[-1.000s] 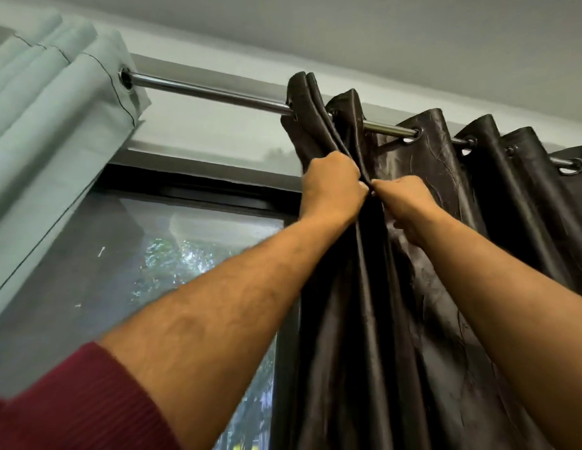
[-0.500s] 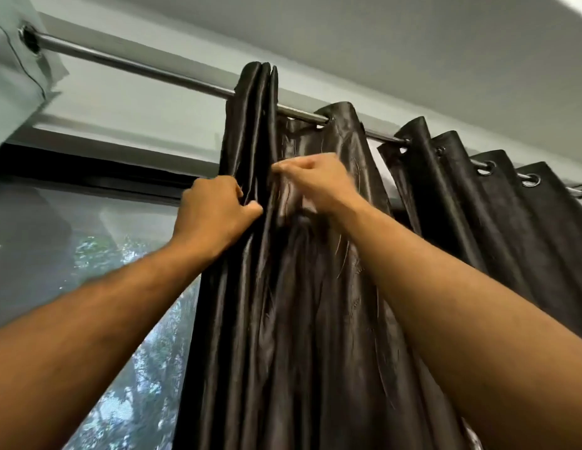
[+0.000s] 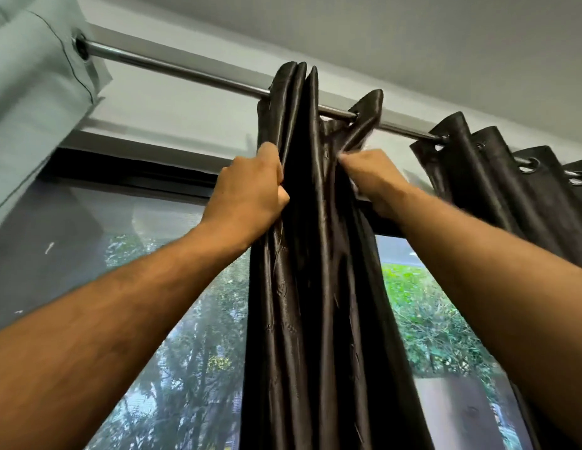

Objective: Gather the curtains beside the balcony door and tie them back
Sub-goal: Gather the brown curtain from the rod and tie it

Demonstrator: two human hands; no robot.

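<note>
Item: dark curtain (image 3: 315, 254), upper pleats bunched on rod (image 3: 185, 71). My left hand (image 3: 247, 196) and right hand (image 3: 374, 180) each clench folds. Risk: uneven tugging may jam eyelets.

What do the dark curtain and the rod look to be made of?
Dark curtain: seemingly a satin-like synthetic weave, glossy, since its folds show bright streaks and faint embroidered motifs. Rod: likely polished metal, given mirror-like highlights along its length.
</note>
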